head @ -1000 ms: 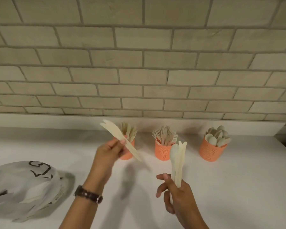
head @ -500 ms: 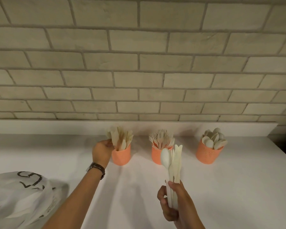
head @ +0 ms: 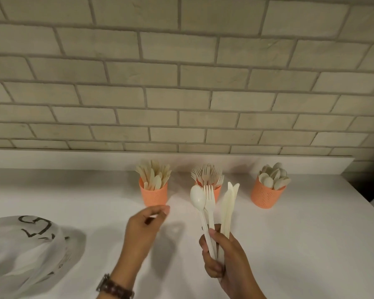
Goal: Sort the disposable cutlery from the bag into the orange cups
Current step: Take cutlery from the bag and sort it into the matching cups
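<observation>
Three orange perforated cups (head: 154, 194): along the white counter's (head: 311, 244) back edge.
Right hand (head: 226, 260): clamped on pale plastic cutlery bundle (head: 214, 210).
Left hand (head: 144, 230): fingers loosely curled, empty.

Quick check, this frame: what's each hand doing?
Left hand: empty, fingers loosely curled, above the counter.
Right hand: closed on a cutlery bundle of spoon, fork, knives.

White plastic bag (head: 24, 253) at lower left of the counter, black hand-drawn marks on its upper side, possibly two digits or letters, too creased and tilted to read, no other lettering legible
</observation>
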Demonstrator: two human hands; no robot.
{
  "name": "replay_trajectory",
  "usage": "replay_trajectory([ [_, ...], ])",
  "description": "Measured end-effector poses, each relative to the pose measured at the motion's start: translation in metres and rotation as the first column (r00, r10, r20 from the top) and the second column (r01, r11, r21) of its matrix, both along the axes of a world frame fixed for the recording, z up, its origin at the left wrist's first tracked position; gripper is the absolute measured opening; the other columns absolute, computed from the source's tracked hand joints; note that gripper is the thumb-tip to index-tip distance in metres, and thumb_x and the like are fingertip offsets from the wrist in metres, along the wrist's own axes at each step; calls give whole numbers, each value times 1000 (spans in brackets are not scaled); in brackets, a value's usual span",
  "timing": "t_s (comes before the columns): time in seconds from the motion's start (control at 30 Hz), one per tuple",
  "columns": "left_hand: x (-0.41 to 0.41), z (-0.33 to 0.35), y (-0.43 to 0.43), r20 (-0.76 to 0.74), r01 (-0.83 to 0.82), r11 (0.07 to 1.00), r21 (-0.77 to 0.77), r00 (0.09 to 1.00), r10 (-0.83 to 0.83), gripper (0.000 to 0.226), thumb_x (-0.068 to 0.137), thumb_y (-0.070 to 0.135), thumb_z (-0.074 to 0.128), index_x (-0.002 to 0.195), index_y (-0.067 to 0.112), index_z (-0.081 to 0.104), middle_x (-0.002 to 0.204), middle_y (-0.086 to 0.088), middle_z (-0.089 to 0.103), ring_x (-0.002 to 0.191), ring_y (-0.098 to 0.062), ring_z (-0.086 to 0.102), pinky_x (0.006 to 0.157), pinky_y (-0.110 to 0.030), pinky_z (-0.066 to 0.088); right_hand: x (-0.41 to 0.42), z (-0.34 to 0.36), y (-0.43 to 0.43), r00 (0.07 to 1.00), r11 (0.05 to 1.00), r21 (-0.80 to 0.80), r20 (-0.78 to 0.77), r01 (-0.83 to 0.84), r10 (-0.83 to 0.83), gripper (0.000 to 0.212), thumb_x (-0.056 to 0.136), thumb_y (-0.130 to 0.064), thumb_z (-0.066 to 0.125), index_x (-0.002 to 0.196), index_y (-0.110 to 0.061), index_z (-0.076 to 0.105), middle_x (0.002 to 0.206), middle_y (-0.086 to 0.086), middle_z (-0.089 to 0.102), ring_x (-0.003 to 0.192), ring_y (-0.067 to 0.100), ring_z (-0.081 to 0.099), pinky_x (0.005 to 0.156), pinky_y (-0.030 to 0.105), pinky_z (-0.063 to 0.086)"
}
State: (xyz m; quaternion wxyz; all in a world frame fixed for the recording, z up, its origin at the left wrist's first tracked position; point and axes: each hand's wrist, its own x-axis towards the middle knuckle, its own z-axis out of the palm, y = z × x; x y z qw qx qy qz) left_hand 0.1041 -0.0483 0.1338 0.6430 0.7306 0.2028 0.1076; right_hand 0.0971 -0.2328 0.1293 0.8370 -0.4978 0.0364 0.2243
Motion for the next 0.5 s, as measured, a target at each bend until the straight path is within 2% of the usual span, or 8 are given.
replay_trajectory([
  [0.07, -18, 5, -20, -15, 71, 997, -37, 997, -72, 12, 79, 17, 71, 73, 27, 75, 73, 16, 73, 63, -6, 57, 71, -28, 49, -2, -1, 1, 1000, 1000, -25, 5, 11, -11, 12, 94, -12, 45, 83, -7, 44, 62, 10, 48, 33, 11, 20, 39, 13, 17],
  [0.17, -31, 9, -39, -23, 130, 988, -79, 991, -132, 4, 75, 21, 73, 78, 22, 75, 79, 10, 74, 67, -12, 59, 61, -23, 51, -6, -3, 4, 999, 996, -91, 32, 16, -13, 9, 94, -14, 50, 92, -5, 51, 63, 11, 50, 33, 12, 21, 40, 15, 16],
  [0.23, -34, 11, -46, -25, 125, 987, -97, 991, -128, 6, 73, 21, 76, 79, 22, 75, 77, 5, 74, 67, -16, 63, 56, -20, 52, -8, -5, 7, 999, 990, -138, 47, 16, -10, 14, 92, -15, 54, 98, -2, 54, 62, 11, 50, 33, 12, 23, 41, 16, 15],
  [0.3, -34, 12, -49, -41, 88, 988, -127, 995, -94, 9, 71, 19, 77, 79, 18, 74, 74, 0, 74, 66, -13, 66, 54, -19, 53, -10, -4, 9, 998, 985, -172, 65, 20, -9, 17, 91, -15, 57, 99, -1, 54, 61, 10, 50, 33, 12, 25, 40, 16, 18],
  [0.4, -32, 10, -47, -62, 69, 973, -219, 995, -84, 14, 70, 16, 78, 82, 9, 73, 75, -8, 74, 62, -10, 67, 56, -20, 53, -11, -4, 11, 994, 971, -238, 109, 28, -2, 13, 89, -9, 61, 94, -2, 52, 55, 6, 48, 33, 11, 28, 38, 15, 21],
  [0.5, -30, 5, -45, -68, 94, 940, -327, 990, -123, 18, 72, 16, 77, 85, 4, 72, 83, -20, 72, 78, -25, 71, 66, -25, 57, -11, -7, 12, 996, 961, -277, 92, 9, 17, 14, 87, -4, 63, 89, -6, 49, 41, 2, 37, 31, 10, 25, 37, 14, 22],
])
